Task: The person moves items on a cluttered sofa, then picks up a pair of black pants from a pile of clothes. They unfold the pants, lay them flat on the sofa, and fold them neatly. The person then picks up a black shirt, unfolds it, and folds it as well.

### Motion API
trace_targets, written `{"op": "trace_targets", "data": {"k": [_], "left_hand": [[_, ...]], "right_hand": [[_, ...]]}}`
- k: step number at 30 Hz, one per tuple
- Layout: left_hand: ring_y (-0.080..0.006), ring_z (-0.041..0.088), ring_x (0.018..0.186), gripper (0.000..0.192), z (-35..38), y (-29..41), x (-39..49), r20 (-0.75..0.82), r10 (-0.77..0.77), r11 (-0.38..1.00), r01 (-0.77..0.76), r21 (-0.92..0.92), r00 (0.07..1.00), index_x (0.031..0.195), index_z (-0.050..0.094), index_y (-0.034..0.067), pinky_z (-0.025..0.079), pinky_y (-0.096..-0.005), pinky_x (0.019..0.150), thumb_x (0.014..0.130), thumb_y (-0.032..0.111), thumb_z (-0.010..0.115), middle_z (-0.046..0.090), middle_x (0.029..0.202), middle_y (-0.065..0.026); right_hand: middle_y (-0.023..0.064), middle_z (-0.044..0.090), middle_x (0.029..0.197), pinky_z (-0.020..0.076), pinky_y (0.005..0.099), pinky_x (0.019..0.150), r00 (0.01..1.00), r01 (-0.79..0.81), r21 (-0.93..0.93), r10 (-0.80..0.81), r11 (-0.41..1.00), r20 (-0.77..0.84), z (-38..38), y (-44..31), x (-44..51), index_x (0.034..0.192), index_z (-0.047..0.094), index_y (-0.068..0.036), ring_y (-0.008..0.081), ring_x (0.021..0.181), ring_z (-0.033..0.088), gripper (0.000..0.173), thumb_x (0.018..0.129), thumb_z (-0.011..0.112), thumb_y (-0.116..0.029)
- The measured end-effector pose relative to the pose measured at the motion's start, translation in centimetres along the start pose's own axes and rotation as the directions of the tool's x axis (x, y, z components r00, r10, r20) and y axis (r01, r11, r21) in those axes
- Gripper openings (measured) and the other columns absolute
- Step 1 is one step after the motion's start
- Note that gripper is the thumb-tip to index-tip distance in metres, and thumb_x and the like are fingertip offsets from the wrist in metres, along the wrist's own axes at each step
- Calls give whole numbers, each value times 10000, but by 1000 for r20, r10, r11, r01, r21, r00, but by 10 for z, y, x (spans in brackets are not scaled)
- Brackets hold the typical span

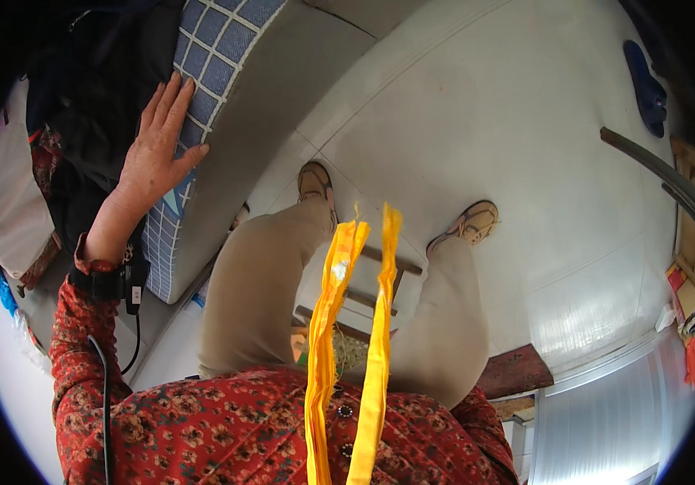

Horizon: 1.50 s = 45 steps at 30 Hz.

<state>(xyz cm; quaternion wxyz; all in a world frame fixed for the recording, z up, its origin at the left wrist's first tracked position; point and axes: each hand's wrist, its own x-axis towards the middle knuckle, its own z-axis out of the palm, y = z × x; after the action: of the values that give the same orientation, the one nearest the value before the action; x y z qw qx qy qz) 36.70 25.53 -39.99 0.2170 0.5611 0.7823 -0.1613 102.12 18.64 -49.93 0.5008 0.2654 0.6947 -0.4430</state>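
My left hand [156,139] lies palm down with its fingers spread, at the edge of black cloth [93,91] and a blue-and-white checked mattress or cushion [217,54]. It holds nothing. A black band with a small cabled device [134,288] is on that wrist. My right hand is out of view; only part of the red floral sleeve shows at the lower right. Two yellow fabric strips [323,339] with frayed ends hang in front of my red floral shirt, between my beige-trousered legs.
I sit over a slatted wooden rack or stool [372,297] on a pale tiled floor [432,133]. A dark blue slipper [646,91] lies at the upper right. Below it are a curved dark bar [650,159] and wooden furniture. A ribbed translucent panel [602,418] stands at the lower right.
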Motion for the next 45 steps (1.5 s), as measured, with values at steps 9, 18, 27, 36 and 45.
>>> {"op": "trace_targets", "data": {"k": [9, 18, 27, 36, 45], "left_hand": [[-401, 242, 1398, 888, -17, -2, -4, -20, 68, 992, -70, -101, 997, 1467, 306, 81, 323, -448, 1105, 690, 134, 734, 229, 1539, -170], [-410, 277, 1382, 726, -15, -13, -21, -235, 90, 967, -142, -214, 968, 1394, 410, 92, 409, -444, 1037, 749, 250, 703, 311, 1491, -206], [-346, 423, 1286, 457, 53, -32, -213, -497, -215, 801, -140, -583, 840, 1260, 538, 71, 385, -427, 1044, 824, 172, 629, 467, 1382, -165], [-318, 463, 1258, 464, 324, -9, -434, 170, -654, 336, 484, -808, 737, 1298, 527, 76, 380, -394, 1046, 880, 274, 563, 524, 1334, -153], [-287, 469, 1272, 446, 505, 137, -511, 657, 314, 232, 615, -753, 686, 1287, 555, 89, 340, -442, 1062, 928, 350, 513, 517, 1370, -117]], "right_hand": [[150, 683, 890, 515, 409, 586, 991, -68, 98, 79, 993, -112, -63, 72, 64, 968, 670, -50, 269, 721, 659, 268, 760, 630, -214], [129, 689, 922, 510, 394, 566, 922, 17, 325, 110, 946, -371, -263, 144, 101, 1067, 661, -48, 234, 714, 659, 331, 783, 616, -213], [85, 653, 1048, 495, 298, 527, 795, 148, 266, 45, 953, -604, -427, 45, 83, 1309, 526, -49, 162, 760, 645, 501, 842, 587, -220], [61, 662, 1042, 435, 222, 556, 626, 423, -113, -380, 899, -681, -460, -154, -42, 1307, 531, -49, 104, 781, 614, 437, 896, 585, -186], [50, 657, 1033, 430, 205, 561, 606, 398, -150, -382, 905, -697, -414, -171, -122, 1313, 524, -43, 91, 765, 610, 428, 913, 581, -186]]}}
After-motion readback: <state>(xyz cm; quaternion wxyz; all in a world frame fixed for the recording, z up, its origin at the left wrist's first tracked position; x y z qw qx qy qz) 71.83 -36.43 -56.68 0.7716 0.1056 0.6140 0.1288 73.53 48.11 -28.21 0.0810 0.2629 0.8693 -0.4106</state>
